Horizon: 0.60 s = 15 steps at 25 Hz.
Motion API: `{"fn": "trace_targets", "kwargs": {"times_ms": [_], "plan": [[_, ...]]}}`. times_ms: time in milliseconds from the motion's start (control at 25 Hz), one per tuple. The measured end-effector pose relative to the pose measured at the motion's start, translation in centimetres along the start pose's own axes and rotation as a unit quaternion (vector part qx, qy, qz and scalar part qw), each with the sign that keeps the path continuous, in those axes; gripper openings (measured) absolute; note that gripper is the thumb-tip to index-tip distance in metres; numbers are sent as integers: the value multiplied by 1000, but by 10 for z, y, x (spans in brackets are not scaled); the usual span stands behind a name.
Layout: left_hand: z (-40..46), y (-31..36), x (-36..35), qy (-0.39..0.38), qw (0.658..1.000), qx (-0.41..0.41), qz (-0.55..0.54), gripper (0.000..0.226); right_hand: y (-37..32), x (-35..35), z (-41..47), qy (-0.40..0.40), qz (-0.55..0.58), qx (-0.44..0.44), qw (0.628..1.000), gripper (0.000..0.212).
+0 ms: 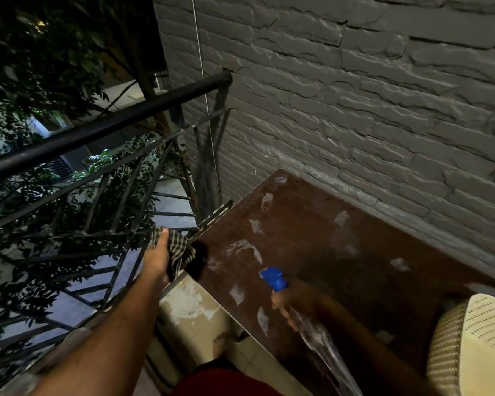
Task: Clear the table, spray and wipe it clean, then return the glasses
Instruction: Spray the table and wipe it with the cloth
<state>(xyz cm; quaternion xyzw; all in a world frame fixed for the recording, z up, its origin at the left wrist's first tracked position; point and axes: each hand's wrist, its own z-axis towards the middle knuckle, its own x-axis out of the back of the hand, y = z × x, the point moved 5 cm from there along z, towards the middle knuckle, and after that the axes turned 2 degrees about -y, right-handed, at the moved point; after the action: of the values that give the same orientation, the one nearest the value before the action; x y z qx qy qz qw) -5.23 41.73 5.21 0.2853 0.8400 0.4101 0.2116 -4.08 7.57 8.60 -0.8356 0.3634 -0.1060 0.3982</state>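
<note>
A dark brown table stands against the brick wall, its top dotted with several white patches of spray foam. My right hand grips a clear spray bottle with a blue nozzle, held low over the table's near side and pointing toward the far left. My left hand clutches a checked cloth just off the table's left corner, beside the railing. No glasses are in view.
A black metal railing runs along the left with trees and a street below. A grey brick wall backs the table. A cream woven chair sits at the lower right. A thin white cord hangs by the wall corner.
</note>
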Motion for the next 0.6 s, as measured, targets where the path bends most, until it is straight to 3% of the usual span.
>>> {"fn": "trace_targets", "kwargs": {"times_ms": [240,400,520,600], "plan": [[-8,3,-38,-39,999,-5,-10,65,-1,0,-6,-31,-27,-60,997,12],[-14,4,-49,-56,998,-16,-18,58,-1,0,-9,-36,-27,-51,998,8],[-16,5,-50,-62,998,-23,-18,56,-12,7,-8,29,-4,42,999,12],[-15,5,-50,-63,998,-23,-18,56,-20,26,-6,150,23,102,983,14]]}}
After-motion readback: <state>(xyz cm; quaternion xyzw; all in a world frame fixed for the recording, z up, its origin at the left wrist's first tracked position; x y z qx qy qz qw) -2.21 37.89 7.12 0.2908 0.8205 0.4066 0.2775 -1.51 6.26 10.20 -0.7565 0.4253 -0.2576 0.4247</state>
